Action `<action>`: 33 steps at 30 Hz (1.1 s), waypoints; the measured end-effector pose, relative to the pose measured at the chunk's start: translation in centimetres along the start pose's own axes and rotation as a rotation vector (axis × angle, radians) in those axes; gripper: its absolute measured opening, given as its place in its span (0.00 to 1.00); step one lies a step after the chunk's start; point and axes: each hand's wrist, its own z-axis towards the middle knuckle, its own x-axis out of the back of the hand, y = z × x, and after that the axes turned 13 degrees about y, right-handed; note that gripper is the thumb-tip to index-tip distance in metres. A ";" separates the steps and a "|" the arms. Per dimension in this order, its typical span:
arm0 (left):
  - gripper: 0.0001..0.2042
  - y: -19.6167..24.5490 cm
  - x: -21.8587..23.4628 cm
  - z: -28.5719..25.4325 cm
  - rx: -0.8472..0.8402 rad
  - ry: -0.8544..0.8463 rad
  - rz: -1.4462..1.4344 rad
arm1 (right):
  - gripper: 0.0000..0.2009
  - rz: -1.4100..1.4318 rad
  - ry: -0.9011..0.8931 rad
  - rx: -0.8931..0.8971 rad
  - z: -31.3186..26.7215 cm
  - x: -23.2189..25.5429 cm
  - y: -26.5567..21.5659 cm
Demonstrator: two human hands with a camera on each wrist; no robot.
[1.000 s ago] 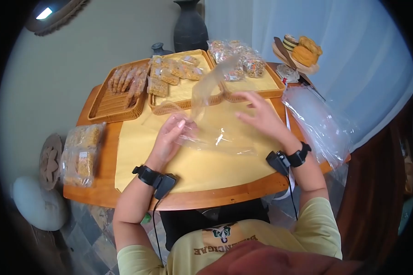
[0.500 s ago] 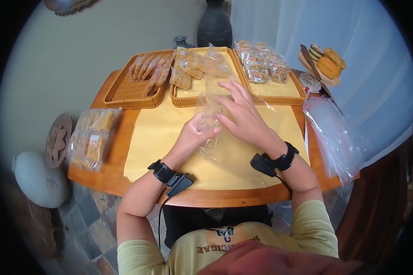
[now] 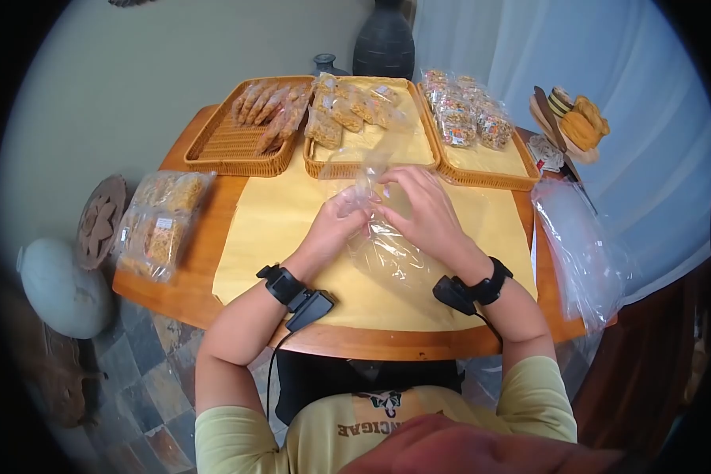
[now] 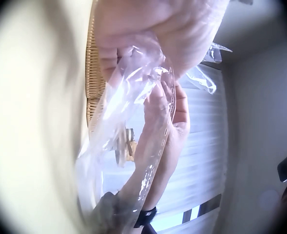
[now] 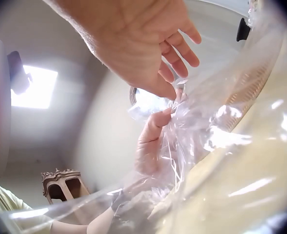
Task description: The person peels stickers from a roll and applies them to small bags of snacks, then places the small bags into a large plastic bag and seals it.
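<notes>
A clear plastic bag [image 3: 396, 257] hangs between the two hands above the yellow sheet, gathered at its middle, with its upper part sticking out past the fingers. The left hand [image 3: 336, 223] grips the gathered plastic from the left. From the right, the right hand [image 3: 433, 215] pinches it between thumb and index finger, right beside the left fingertips; in the right wrist view its other fingers are spread. Up close in the left wrist view, the crumpled bag [image 4: 133, 80] has a line of small marks along one edge and partly covers the right hand [image 4: 158, 129].
Three wicker trays line the back: the left tray [image 3: 213, 162] and middle tray [image 3: 340, 168] hold bagged snacks, the right tray [image 3: 490, 178] clear packs of clusters. A larger snack pack [image 3: 162, 225] lies at left, flat plastic bags [image 3: 581, 253] at right, a bread display [image 3: 581, 126] behind.
The right hand has come in from the right to the left hand and now pinches the bag. The bag has gone from spread out to bunched between the fingers. The head view has shifted.
</notes>
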 end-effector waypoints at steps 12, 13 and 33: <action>0.13 0.3 -0.8 -0.3 0.084 0.068 -0.108 | 0.12 -0.050 0.078 -0.046 -0.3 -0.1 0.0; 0.12 0.3 -0.6 -0.2 0.075 0.085 -0.050 | 0.12 -0.039 0.044 -0.083 -0.3 0.0 -0.2; 0.11 1.1 -0.9 -0.7 0.067 0.177 -0.145 | 0.09 -0.097 0.137 0.029 -0.6 -0.3 -1.0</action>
